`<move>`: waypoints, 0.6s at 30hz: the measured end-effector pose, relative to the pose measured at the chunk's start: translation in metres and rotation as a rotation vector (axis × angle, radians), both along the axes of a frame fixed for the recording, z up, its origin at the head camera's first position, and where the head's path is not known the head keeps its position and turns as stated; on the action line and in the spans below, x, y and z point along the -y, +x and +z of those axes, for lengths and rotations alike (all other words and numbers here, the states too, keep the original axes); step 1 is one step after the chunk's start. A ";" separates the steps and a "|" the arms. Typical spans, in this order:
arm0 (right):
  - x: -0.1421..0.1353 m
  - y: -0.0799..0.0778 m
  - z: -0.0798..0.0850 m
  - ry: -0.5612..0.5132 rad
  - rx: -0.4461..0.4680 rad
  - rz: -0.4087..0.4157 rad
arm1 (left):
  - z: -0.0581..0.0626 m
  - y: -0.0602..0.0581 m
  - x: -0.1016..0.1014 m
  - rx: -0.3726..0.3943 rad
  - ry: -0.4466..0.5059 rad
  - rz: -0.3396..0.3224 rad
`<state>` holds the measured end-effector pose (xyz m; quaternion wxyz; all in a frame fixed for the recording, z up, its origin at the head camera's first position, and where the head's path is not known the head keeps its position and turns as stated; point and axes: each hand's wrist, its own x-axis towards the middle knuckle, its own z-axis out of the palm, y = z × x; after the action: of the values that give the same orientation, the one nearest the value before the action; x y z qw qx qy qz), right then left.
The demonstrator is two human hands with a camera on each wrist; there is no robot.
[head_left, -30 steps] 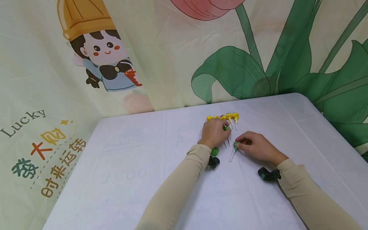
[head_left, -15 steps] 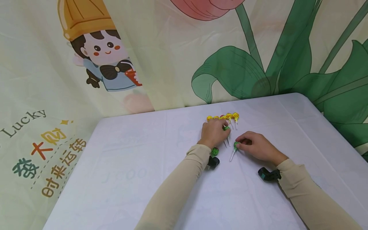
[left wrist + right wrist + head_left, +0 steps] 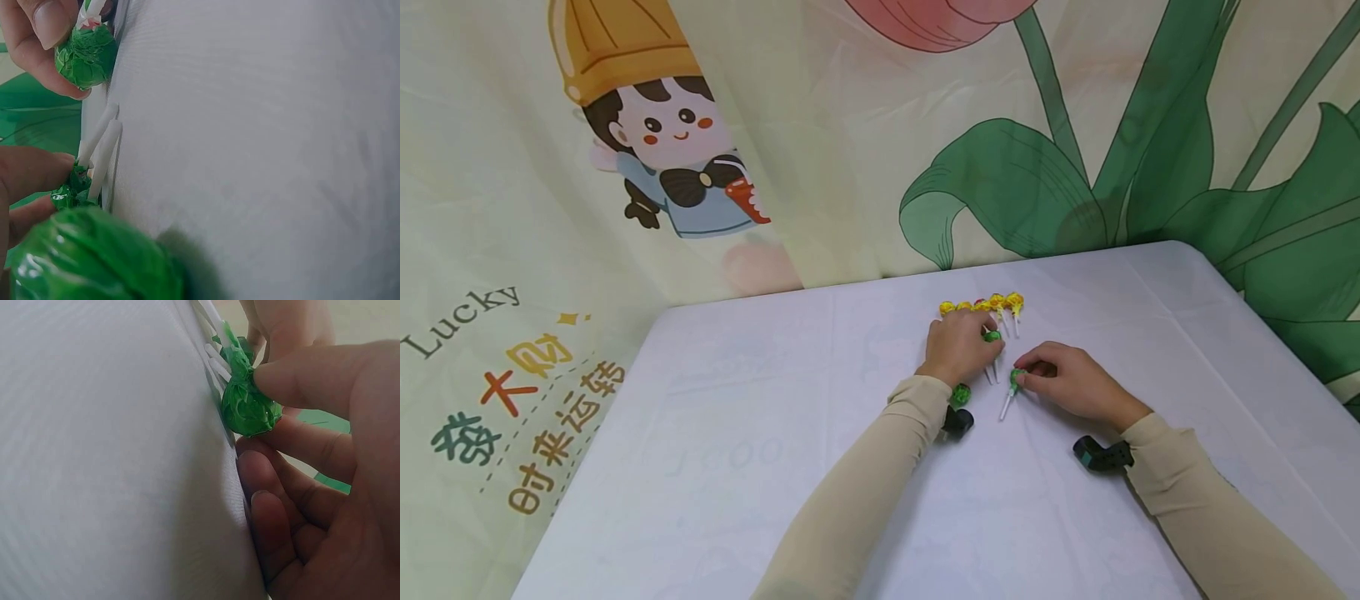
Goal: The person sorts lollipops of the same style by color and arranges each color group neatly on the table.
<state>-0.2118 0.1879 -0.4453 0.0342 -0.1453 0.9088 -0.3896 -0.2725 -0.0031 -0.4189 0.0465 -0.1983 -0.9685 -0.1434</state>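
My left hand (image 3: 957, 346) pinches a green-wrapped lollipop (image 3: 992, 337) between thumb and finger, close over the table. Two white sticks (image 3: 106, 156) stick out there in the left wrist view. To its right, my right hand (image 3: 1071, 379) holds another green lollipop (image 3: 250, 412) by the wrapper, thumb on one side and index finger on the other. That lollipop's white stick points toward the front of the table. Beside my left wrist lies a third green lollipop (image 3: 960, 395), large in the left wrist view, its stick hidden.
Yellow lollipops (image 3: 1014, 302) form a row just beyond my left hand, with a bit of red (image 3: 979, 303) among them; the hand covers part of the row. A white cloth covers the table (image 3: 760, 400). Behind its far edge hangs a printed curtain (image 3: 850, 167).
The green lollipop in my left hand has tilted very slightly. Both hands otherwise keep their places, and the other lollipops have not moved.
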 end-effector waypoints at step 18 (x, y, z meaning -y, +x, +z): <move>0.000 0.000 0.000 -0.003 -0.001 -0.001 | 0.001 -0.005 0.002 -0.013 0.028 0.017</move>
<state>-0.2122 0.1884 -0.4450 0.0336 -0.1452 0.9083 -0.3908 -0.2780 -0.0047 -0.4175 0.0568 -0.1905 -0.9676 -0.1554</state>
